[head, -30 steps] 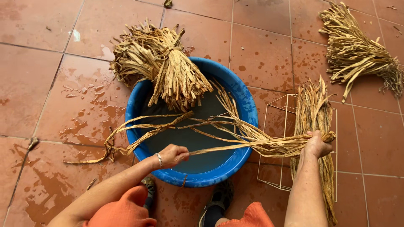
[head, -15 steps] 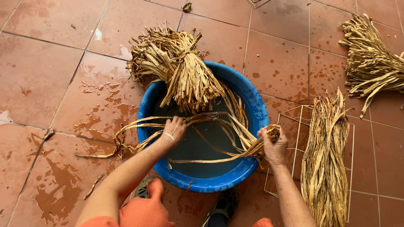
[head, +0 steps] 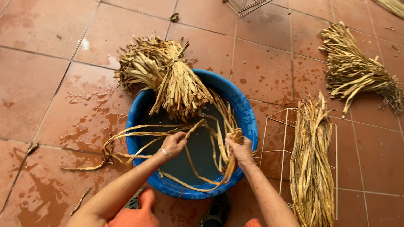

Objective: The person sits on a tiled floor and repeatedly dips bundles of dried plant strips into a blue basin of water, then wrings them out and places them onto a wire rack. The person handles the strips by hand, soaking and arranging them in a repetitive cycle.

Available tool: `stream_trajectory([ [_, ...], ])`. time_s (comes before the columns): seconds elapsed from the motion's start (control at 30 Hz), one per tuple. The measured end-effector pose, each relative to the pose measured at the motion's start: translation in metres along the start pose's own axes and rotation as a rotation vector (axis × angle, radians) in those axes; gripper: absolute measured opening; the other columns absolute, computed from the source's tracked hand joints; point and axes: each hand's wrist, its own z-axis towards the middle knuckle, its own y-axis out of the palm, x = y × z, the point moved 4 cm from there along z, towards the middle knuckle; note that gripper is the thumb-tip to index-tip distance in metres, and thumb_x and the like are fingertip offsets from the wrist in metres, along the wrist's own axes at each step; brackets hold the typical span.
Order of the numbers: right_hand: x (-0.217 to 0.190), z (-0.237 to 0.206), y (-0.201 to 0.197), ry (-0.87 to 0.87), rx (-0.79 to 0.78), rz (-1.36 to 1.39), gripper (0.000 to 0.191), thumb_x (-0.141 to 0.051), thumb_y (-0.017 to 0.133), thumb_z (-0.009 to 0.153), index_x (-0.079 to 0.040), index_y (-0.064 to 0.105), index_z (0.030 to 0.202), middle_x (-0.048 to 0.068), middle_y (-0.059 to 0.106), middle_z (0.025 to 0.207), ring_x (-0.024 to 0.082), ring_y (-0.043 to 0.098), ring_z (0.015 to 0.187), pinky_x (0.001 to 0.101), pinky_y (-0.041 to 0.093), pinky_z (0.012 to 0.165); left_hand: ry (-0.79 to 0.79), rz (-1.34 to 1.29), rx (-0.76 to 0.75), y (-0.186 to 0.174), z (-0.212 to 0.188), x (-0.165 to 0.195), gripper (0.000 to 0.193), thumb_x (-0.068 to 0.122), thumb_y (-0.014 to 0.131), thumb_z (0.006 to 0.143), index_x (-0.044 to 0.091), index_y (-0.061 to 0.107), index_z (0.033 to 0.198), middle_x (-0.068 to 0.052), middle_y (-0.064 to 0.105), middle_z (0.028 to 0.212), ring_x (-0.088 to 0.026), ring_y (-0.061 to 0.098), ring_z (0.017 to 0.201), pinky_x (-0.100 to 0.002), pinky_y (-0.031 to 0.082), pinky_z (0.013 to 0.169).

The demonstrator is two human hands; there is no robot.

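Observation:
A round blue basin (head: 140,110) of dark water stands on wet red floor tiles. My left hand (head: 172,145) and my right hand (head: 239,149) both grip long wet dried-plant strips (head: 139,135) over the basin; the strips loop between the hands and trail out over the left rim. A tied bundle of dried strips (head: 176,82) leans on the basin's far rim, its lower end dipping inside.
A wire frame (head: 283,138) to the right of the basin carries a long bundle of strips (head: 311,168). Another loose bundle (head: 357,73) lies at the far right. Loose strips (head: 84,168) lie on the wet tiles at left. A second wire frame (head: 246,5) shows at the top.
My right hand has come in from the wire frame to the basin's right rim, pulling the strips with it. The strips now fold into loops between my hands, which are closer together.

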Motion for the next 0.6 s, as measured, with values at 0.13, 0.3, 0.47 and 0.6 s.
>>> stream_trajectory([
  [0.13, -0.006, -0.008, 0.015, 0.073, -0.056, 0.045, 0.014, -0.015, 0.078, 0.089, -0.003, 0.072, 0.093, 0.003, 0.069, 0.068, 0.01, 0.058, 0.052, 0.0261, 0.049, 0.049, -0.025, -0.339, -0.135, 0.021, -0.011, 0.02, 0.031, 0.028, 0.07, 0.096, 0.007, 0.073, 0.119, 0.002, 0.077, 0.091, -0.008, 0.068, 0.079, -0.028, 0.056, 0.07],
  [0.3, -0.028, -0.018, 0.017, 0.149, -0.067, 0.167, 0.017, -0.019, 0.07, 0.09, -0.007, 0.076, 0.1, 0.004, 0.081, 0.082, 0.009, 0.061, 0.054, 0.0252, 0.052, 0.051, -0.117, -0.619, -0.316, 0.041, -0.016, 0.035, 0.027, 0.023, 0.068, 0.098, 0.006, 0.074, 0.118, 0.005, 0.059, 0.074, -0.005, 0.051, 0.065, -0.024, 0.043, 0.057],
  [0.47, -0.034, -0.019, 0.021, 0.017, -0.008, 0.269, 0.011, -0.013, 0.077, 0.088, -0.003, 0.074, 0.093, 0.006, 0.073, 0.074, 0.012, 0.061, 0.054, 0.028, 0.051, 0.05, -0.161, -0.674, -0.45, 0.057, -0.03, 0.055, 0.027, 0.024, 0.065, 0.098, 0.008, 0.074, 0.118, 0.005, 0.058, 0.07, -0.007, 0.05, 0.061, -0.024, 0.041, 0.054],
  [0.6, -0.032, -0.021, 0.03, -0.095, -0.032, 0.136, 0.013, -0.011, 0.081, 0.092, 0.0, 0.075, 0.095, 0.005, 0.071, 0.078, 0.012, 0.061, 0.064, 0.0269, 0.05, 0.058, -0.102, -0.633, -0.435, 0.059, -0.021, 0.08, 0.025, 0.027, 0.06, 0.101, 0.007, 0.07, 0.112, 0.005, 0.068, 0.078, -0.004, 0.062, 0.07, -0.021, 0.054, 0.063],
])
